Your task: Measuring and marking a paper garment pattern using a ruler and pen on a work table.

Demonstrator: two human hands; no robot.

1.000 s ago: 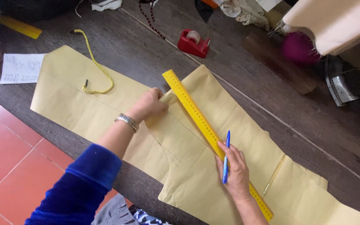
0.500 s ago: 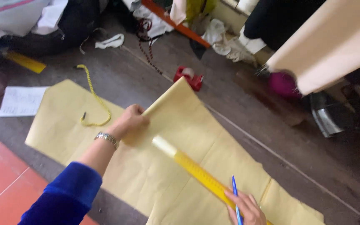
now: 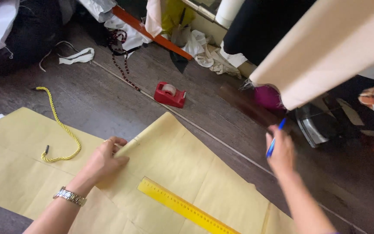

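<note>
I see my left hand (image 3: pixel 104 160) pressing flat, fingers spread, on the folded edge of the matte tan pattern paper (image 3: pixel 187 160) on the dark wooden worktop (image 3: pixel 109 104). My right hand (image 3: pixel 281 152), raised at 3 o'clock, pinches a slim blue pen (image 3: pixel 275 138). A flat yellow ruler (image 3: pixel 182 207) lies at 6 o'clock.

Left hand (image 3: pixel 104 160) presses paper (image 3: pixel 174 160) on the bench (image 3: pixel 109 95); right hand (image 3: pixel 281 152), blurred, apparently holds a pen (image 3: pixel 275 138); ruler (image 3: pixel 182 207) lies loose.
</note>
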